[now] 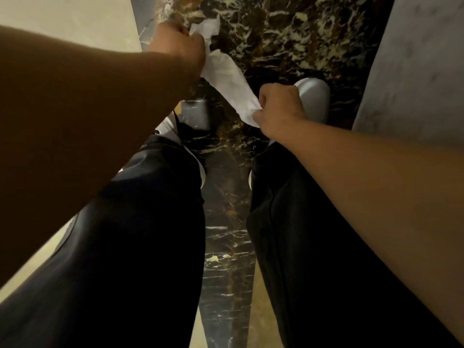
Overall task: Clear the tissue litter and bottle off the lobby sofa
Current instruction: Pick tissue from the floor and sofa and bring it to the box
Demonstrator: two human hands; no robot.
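I look straight down at my legs and the floor. A crumpled white tissue (pixel 226 74) stretches between my two hands above the dark marble floor. My left hand (pixel 179 45) is closed on its upper end, with a corner of tissue sticking out above the fist. My right hand (pixel 278 109) is closed on its lower end. No bottle shows in the head view.
Dark trouser legs (pixel 140 234) and light shoes (pixel 315 96) stand on black veined marble floor (pixel 288 33). A pale surface (pixel 75 13) runs along the left, and a grey fabric surface (pixel 414 71), perhaps the sofa, borders the right.
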